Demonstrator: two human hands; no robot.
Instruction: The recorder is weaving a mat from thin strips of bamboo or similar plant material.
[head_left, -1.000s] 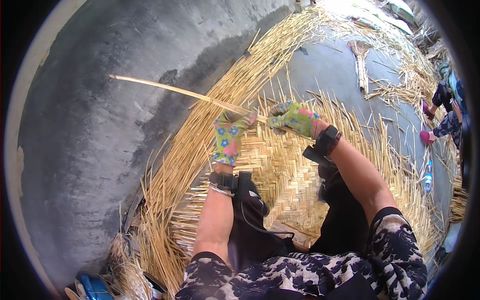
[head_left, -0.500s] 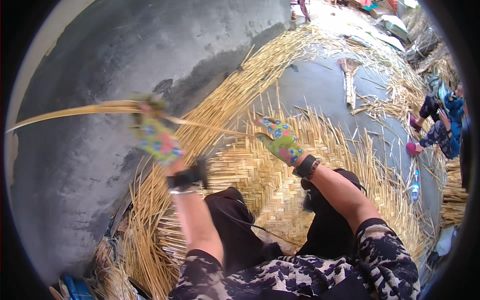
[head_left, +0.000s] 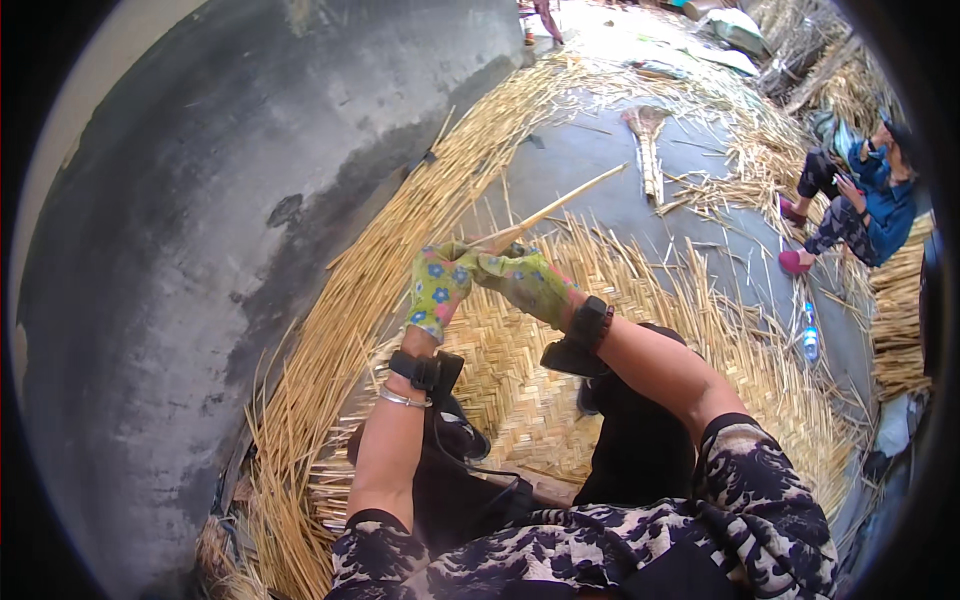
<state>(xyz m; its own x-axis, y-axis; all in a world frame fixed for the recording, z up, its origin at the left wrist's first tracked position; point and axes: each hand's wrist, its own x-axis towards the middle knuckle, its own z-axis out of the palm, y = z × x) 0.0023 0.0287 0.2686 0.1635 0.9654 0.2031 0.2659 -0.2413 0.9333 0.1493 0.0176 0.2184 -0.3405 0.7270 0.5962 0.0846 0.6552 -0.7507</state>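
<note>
Pale straw-coloured reed, split into a thin strip (head_left: 585, 190), is pinched between the person's two hands, above the far part of a woven mat (head_left: 530, 400). The left hand (head_left: 438, 288) and the right hand (head_left: 525, 283) are together, fingers curled in and clamped on the strip near its closer end; exactly how the fingertips meet is hidden by the gloves. From there the strip slants up to the right, its far tip free over the grey floor (head_left: 590, 160). Such a close grip probably steadies something so slender, and holding it raised seems to keep it clear of the reed ends bristling along the mat's edge.

Both hands wear green flowered gloves, likely against sharp reed edges. The person's dark-trousered legs are spread over the mat, which leaves its herringbone weave visible between the knees and perhaps gives the arms room.

Along the grey wall (head_left: 250, 130), a long heap of loose reeds (head_left: 420, 210) lies mostly in one direction, presumably so that single pieces pull out easily and the floor stays passable. A broom (head_left: 648, 150) lies on the floor beyond the mat. A clear bottle (head_left: 809, 335) is just beside the mat's right side, and further off sits a co-worker (head_left: 880, 205) in blue, well apart from these hands.
</note>
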